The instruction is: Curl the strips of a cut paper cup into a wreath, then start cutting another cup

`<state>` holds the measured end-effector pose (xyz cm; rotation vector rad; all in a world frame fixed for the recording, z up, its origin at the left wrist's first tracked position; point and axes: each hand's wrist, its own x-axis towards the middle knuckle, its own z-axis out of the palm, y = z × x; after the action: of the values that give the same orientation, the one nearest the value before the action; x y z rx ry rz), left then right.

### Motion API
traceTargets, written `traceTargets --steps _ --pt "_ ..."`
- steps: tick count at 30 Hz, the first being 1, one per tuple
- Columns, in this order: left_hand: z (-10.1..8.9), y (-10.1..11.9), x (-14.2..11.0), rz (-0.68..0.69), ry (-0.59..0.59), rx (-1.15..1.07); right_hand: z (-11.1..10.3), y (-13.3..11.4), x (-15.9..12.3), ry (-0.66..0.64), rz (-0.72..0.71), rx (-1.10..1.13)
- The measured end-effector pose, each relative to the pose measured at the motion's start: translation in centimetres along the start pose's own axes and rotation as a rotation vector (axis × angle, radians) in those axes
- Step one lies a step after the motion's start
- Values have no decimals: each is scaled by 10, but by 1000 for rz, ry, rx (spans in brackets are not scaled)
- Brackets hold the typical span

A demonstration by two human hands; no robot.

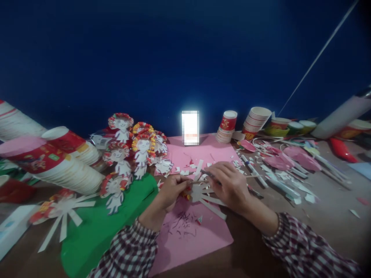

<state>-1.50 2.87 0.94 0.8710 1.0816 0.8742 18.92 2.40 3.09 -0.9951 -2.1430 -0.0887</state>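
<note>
In front of me is a cut paper cup (197,195), its wall slit into white strips that fan out, with some red and yellow at its left side. My left hand (174,190) is closed, thumb and fingers pinching its left edge. My right hand (228,184) is closed over the right side, with a thin stick (252,176) jutting out to its right. A dark narrow tip shows by the right fingers; I cannot tell what it belongs to. A white strip stands up between the hands. Beneath lies a pink sheet (208,239) with dark scribbles.
Several paper dolls with curled red and yellow rims (142,148) stand at left by a green sheet (95,231). Stacked paper cups (66,166) lean far left; more cups (256,121) stand back right. A glowing, blurred screen (190,127) is behind. Paper scraps, pens (255,172) and a red object (343,150) lie right.
</note>
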Motion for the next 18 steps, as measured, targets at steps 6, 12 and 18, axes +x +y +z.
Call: traceTargets --steps 6,12,18 --pt "-2 -1 5 111 169 -105 -8 20 -14 177 22 -22" --pt "-1 -2 8 95 216 -290 4 14 -19 214 304 198" --pt "-4 -1 7 127 201 -485 20 11 -22 223 689 654"
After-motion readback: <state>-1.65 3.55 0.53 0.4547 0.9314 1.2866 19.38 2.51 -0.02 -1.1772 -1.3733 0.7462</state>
